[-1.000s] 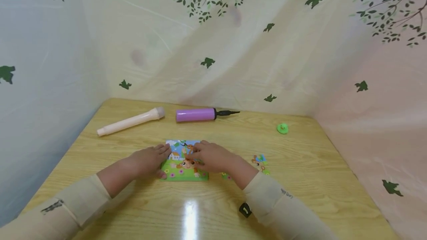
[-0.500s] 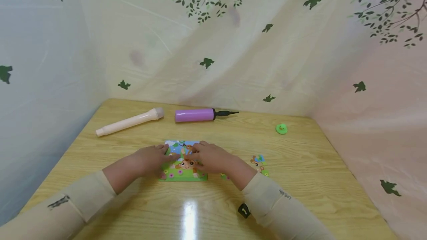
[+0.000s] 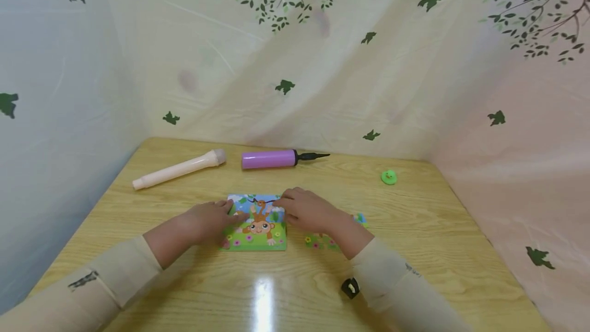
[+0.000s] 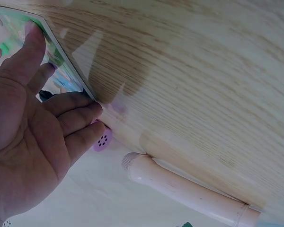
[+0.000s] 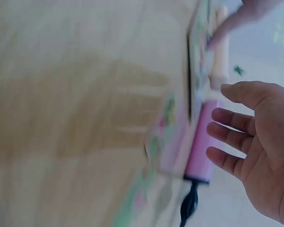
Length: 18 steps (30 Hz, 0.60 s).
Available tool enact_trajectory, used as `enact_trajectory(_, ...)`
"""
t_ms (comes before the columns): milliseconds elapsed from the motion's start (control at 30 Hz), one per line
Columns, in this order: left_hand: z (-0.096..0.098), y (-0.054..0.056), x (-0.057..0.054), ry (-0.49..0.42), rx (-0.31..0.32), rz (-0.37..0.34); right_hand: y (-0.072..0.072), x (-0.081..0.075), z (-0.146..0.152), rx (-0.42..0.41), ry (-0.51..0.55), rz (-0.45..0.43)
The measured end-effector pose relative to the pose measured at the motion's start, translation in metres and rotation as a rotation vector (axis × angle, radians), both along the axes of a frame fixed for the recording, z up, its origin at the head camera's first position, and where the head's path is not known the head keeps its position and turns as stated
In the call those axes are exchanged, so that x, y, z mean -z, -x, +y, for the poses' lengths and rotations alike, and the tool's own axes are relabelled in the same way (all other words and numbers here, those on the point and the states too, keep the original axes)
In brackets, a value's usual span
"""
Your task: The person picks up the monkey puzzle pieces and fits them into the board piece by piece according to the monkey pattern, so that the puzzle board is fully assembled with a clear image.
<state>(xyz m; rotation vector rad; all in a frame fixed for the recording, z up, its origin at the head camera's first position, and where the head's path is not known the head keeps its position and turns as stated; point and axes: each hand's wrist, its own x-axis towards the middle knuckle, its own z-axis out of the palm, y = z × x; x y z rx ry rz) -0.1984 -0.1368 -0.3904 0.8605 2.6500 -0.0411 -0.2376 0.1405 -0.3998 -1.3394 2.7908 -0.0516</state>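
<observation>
The picture puzzle board point(image 3: 251, 242), showing a monkey hanging upside down over a flowery meadow, lies flat on the table. My left hand point(image 3: 209, 223) rests on its left side, the index finger stretched across the picture. In the left wrist view the thumb point(image 4: 33, 47) touches the board's face and the other fingertips sit at its border. My right hand point(image 3: 313, 211) is at the board's right edge, fingers loosely bent, nothing between them in the right wrist view. Loose puzzle pieces point(image 3: 315, 241) lie right of the board, partly hidden under the right wrist.
Behind the board lie a pale pink microphone-shaped tube point(image 3: 180, 169) and a purple hand pump point(image 3: 269, 159) with a black nozzle. A green toy duck point(image 3: 389, 177) sits at the back right. A small black object point(image 3: 350, 288) is beside the right sleeve. Printed cloth surrounds the table.
My left index finger has stretched onto the picture. My right hand has come off the middle of the board and shifted right, uncovering the monkey and covering more loose pieces.
</observation>
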Motion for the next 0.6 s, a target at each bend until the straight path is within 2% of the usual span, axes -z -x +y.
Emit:
enact_trajectory(300, 0.001, -0.001, -0.001, -0.008, 0.001, -0.008, 0.012, -0.015, 0.075, 0.240, 0.032, -0.085)
enact_trajectory(433, 0.001, -0.001, -0.001, -0.007, 0.005, -0.009, 0.011, -0.014, 0.108, 0.349, 0.014, -0.163)
enact_trajectory(600, 0.001, 0.000, -0.001, -0.009, 0.003, -0.013, 0.004, -0.010, 0.134, 0.466, -0.039, -0.282)
